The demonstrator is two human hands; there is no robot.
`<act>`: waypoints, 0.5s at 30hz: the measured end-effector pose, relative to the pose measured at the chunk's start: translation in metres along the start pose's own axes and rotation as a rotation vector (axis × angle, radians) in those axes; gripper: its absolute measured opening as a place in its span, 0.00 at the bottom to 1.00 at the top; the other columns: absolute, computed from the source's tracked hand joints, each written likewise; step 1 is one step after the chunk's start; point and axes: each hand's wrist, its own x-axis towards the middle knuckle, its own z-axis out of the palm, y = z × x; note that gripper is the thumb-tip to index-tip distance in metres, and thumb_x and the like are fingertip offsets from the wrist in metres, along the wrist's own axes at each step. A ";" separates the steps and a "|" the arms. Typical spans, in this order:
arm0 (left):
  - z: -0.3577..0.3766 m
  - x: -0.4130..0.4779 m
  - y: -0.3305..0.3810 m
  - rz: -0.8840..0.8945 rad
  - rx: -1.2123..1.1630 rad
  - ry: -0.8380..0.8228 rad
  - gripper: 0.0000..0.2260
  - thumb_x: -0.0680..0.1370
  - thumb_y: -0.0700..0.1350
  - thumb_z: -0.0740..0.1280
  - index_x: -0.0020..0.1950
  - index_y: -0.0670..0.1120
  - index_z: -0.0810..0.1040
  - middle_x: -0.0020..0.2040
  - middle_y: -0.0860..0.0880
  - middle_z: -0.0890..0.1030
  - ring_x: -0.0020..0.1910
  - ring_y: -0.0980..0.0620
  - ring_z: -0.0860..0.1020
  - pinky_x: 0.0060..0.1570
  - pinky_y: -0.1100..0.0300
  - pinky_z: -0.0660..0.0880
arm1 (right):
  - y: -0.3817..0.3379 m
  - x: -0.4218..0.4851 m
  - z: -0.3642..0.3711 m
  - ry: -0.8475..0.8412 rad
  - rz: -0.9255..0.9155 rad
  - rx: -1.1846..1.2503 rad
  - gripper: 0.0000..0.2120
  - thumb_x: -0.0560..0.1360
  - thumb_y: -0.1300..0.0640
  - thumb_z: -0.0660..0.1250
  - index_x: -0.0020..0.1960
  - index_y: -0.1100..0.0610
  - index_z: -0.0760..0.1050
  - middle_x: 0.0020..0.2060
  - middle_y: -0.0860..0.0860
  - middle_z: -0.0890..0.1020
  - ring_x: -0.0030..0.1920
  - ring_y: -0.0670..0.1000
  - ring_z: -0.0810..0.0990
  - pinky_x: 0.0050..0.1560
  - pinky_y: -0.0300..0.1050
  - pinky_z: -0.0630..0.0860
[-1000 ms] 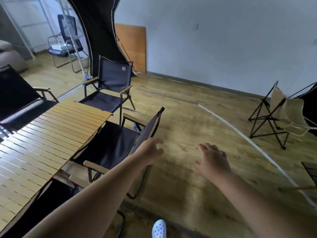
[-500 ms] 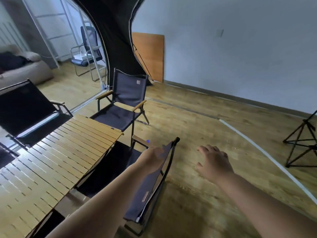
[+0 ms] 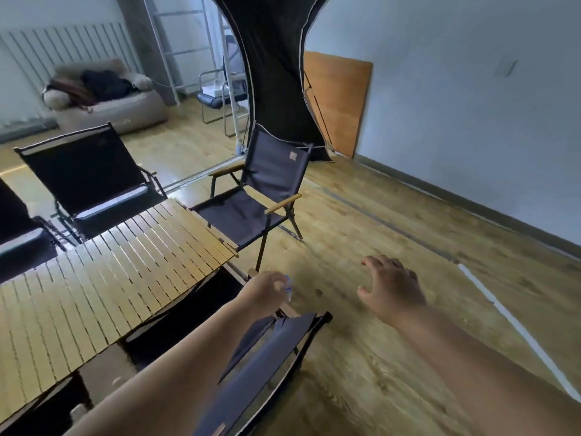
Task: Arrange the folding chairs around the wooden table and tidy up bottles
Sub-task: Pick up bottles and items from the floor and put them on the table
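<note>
Fingers point(image 3: 382, 263) of your right hand point(image 3: 391, 291) spread empty, likely for balance, while your left hand point(image 3: 262, 292) hovers at the small bottle point(image 3: 287, 290) by the nearest folding chair point(image 3: 267, 357), its grip too blurred to tell.

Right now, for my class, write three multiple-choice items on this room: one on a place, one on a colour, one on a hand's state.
1. Where is the flat orange-brown wooden board? A lying flat; B leaning on the pale wall; C hanging overhead.
2. What colour is the fabric of the wooden-armed folding chair at the end of the slatted wooden table? A dark; B red; C white.
3. How is the right hand? A gripping a chair; B pinching a bottle; C open, holding nothing.
Key: B, it stands tilted against the wall; A, seat and back are dark; C, spread fingers touch nothing.
</note>
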 end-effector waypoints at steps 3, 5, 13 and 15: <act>0.014 0.041 0.024 -0.081 -0.060 0.033 0.15 0.77 0.43 0.63 0.63 0.52 0.78 0.64 0.48 0.77 0.54 0.51 0.75 0.47 0.61 0.73 | 0.033 0.049 -0.006 -0.032 -0.067 -0.003 0.24 0.77 0.48 0.65 0.71 0.50 0.67 0.68 0.48 0.72 0.67 0.52 0.70 0.65 0.52 0.67; 0.022 0.064 0.036 -0.116 -0.094 0.051 0.17 0.77 0.42 0.64 0.65 0.53 0.76 0.65 0.49 0.76 0.52 0.53 0.74 0.39 0.66 0.70 | 0.051 0.078 -0.006 -0.051 -0.121 -0.019 0.24 0.76 0.48 0.65 0.71 0.49 0.68 0.67 0.48 0.73 0.67 0.52 0.70 0.65 0.52 0.67; 0.034 0.131 0.053 -0.252 -0.155 0.117 0.14 0.79 0.46 0.64 0.64 0.52 0.76 0.62 0.49 0.77 0.54 0.52 0.77 0.46 0.62 0.74 | 0.076 0.179 -0.003 -0.149 -0.273 -0.033 0.24 0.76 0.49 0.64 0.71 0.49 0.67 0.68 0.47 0.73 0.67 0.51 0.71 0.66 0.52 0.67; 0.032 0.153 0.048 -0.315 -0.182 0.144 0.14 0.79 0.47 0.64 0.65 0.53 0.76 0.63 0.49 0.78 0.54 0.51 0.78 0.46 0.61 0.73 | 0.076 0.206 0.002 -0.165 -0.320 -0.030 0.24 0.76 0.49 0.64 0.72 0.50 0.68 0.69 0.47 0.72 0.67 0.51 0.70 0.66 0.52 0.66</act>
